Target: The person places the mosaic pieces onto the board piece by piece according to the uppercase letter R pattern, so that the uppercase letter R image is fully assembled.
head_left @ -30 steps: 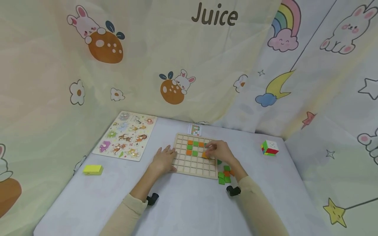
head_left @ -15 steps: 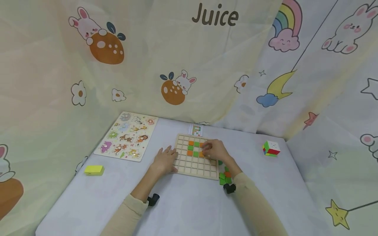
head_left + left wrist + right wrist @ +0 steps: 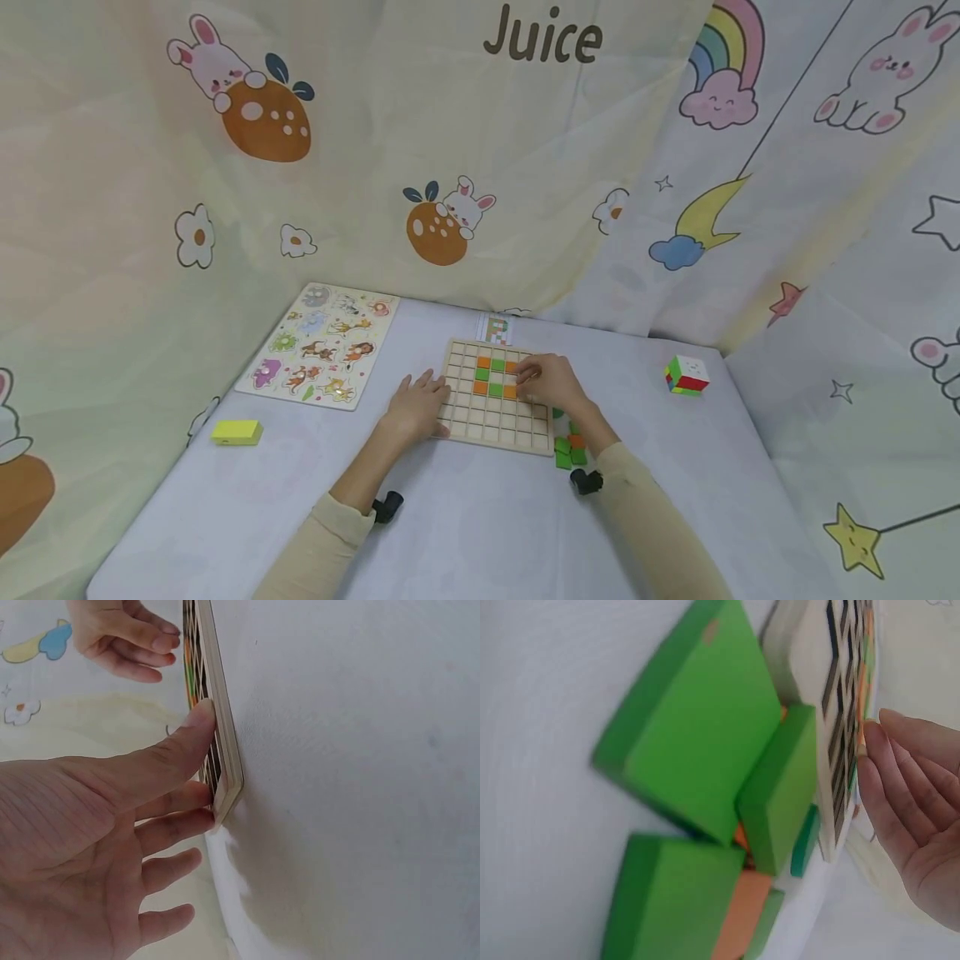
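A wooden grid board lies flat on the table, with several orange and green square tiles set in its cells. My left hand rests at the board's left side; in the left wrist view its thumb touches the edge, with the fingers spread near the corner. Over the right half, my right hand has its fingertips at the tiles, beside an orange tile in its cell. In the right wrist view its fingers are fairly straight, with no tile showing between them.
Loose green tiles and orange ones lie right of the board. Behind it is a small pattern card. An animal puzzle board and yellow block are at left, a colourful puzzle cube at right.
The orange tile has gone from my right fingers into a cell in the lower row of the pattern. The right hand shifted slightly left, then stayed; the left hand kept its place.
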`<state>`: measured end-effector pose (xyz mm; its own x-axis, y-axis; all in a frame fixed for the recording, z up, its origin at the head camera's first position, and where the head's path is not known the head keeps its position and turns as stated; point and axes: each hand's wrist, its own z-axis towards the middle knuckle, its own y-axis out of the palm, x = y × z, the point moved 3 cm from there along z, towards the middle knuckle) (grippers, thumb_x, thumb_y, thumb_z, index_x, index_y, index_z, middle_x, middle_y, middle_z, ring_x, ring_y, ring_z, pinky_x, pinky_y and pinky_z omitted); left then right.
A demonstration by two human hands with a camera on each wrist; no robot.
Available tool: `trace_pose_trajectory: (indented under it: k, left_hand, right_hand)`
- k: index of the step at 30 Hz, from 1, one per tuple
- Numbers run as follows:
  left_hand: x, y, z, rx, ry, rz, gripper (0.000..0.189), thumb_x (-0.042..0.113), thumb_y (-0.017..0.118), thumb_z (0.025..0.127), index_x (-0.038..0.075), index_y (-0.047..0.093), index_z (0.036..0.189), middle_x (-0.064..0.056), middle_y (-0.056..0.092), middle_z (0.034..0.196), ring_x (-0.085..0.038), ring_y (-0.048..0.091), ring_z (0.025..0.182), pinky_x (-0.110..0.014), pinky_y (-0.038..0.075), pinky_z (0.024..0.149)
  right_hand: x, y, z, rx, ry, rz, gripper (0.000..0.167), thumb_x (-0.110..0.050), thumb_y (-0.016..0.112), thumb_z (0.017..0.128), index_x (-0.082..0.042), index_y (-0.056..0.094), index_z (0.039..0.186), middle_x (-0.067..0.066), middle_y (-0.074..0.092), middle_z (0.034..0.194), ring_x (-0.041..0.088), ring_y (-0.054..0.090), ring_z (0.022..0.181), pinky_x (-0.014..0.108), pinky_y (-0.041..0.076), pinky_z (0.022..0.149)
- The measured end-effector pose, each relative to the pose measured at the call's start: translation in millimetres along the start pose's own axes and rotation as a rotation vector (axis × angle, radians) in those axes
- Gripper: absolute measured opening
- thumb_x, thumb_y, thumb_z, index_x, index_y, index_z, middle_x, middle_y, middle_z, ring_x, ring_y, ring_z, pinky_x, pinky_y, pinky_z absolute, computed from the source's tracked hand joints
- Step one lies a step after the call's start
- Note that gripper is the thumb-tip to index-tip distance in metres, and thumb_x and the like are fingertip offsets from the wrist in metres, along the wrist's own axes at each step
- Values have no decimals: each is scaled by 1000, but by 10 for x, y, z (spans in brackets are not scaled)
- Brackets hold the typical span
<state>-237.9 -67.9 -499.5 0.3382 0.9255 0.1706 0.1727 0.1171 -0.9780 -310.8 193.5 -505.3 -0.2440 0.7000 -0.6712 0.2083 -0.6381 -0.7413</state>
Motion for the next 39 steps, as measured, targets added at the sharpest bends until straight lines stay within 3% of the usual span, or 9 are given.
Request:
trace_pose_trajectory:
  k: [9,14,20,26,31,35,39]
  left_hand:
    - [-5,20,13,-6,4,6,85,41,88,79,4,56,148,-16,45,161,-37,31,155,-62,24,124]
    - [-16,21,-11,-21,1,9,85,41,88,80,4,55,149,-16,44,162,-37,30,155,-62,24,125]
    - [2,14,-24,-27,4,12,85,42,87,81,4,55,149,-15,44,162,-37,29,155,-62,24,125]
    - [6,12,-3,-20,12,13,84,41,88,80,3,56,148,-17,45,161,-39,31,154,-63,25,124]
    - [25,-5,0,-17,23,10,83,40,88,80,2,56,147,-18,45,160,-40,31,154,-63,25,124]
    - [32,-7,-2,-21,30,12,84,41,87,81,2,55,148,-17,45,161,-39,31,154,-64,25,124]
    - [24,-11,-2,-29,27,26,84,42,86,82,3,54,149,-16,44,162,-38,30,155,-63,24,124]
  right_hand:
    - [97,-214,-193,30,30,-6,28,-8,83,89,-7,76,116,2,77,96,17,73,87,38,62,78]
    - [203,-259,-290,8,84,-38,29,-8,85,87,-8,76,115,1,77,97,16,72,87,37,61,78]
    - [293,-295,-426,-53,161,-108,39,-9,91,79,-11,76,115,-1,76,99,16,70,91,40,60,87]
    - [399,-302,-508,-69,126,-110,43,-5,93,74,-11,77,113,-2,76,98,15,69,90,38,61,85]
    - [441,-337,-530,-52,128,-106,42,-4,92,75,-11,77,113,1,73,92,16,65,82,33,59,73]
    - [408,-401,-535,-44,125,-105,43,-6,91,78,-10,75,118,2,70,90,19,62,78,33,55,65]
    - [318,-458,-475,-11,66,-105,43,-7,88,80,-7,74,120,2,72,89,21,62,77,33,51,65]
